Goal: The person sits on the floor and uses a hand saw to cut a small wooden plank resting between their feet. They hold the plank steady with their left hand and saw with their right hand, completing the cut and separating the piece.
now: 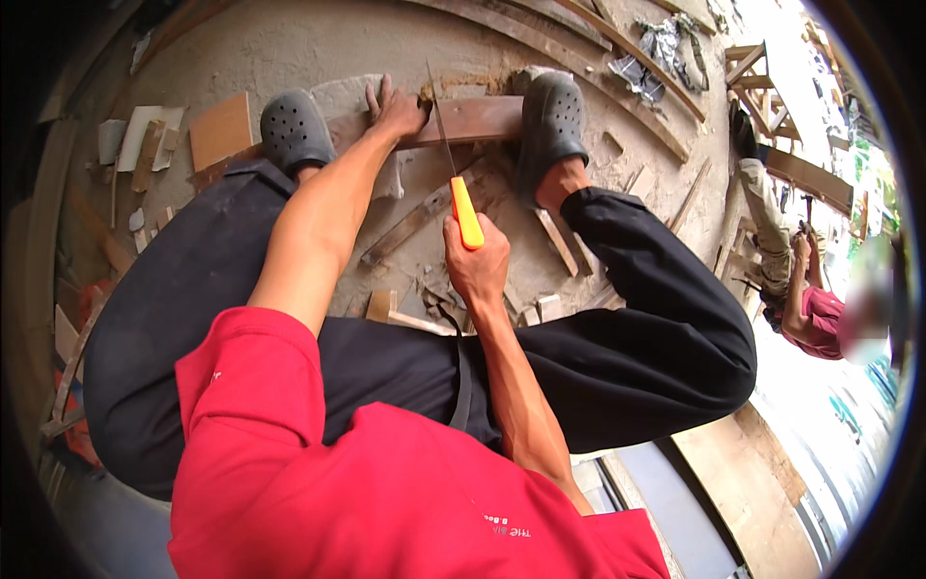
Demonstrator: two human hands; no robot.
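A brown wooden plank (473,120) lies crosswise on the ground, with a grey clog on my foot at each end of the visible stretch. My left hand (397,108) presses flat on this plank, its visible fingers stretched and apart. Just right of it, the thin blade of a handsaw (441,127) stands across the plank, its far end reaching past the far edge. My right hand (477,259) is closed round the saw's yellow-orange handle (467,214). Whether the teeth have cut into the wood is too fine to make out.
Wood offcuts (410,224) lie between my legs. Long boards (617,106) stretch along the far right, near crumpled dark plastic (661,53). A brown panel piece (219,130) lies at far left. At right, another person (815,309) in red holds a tool near wooden frames.
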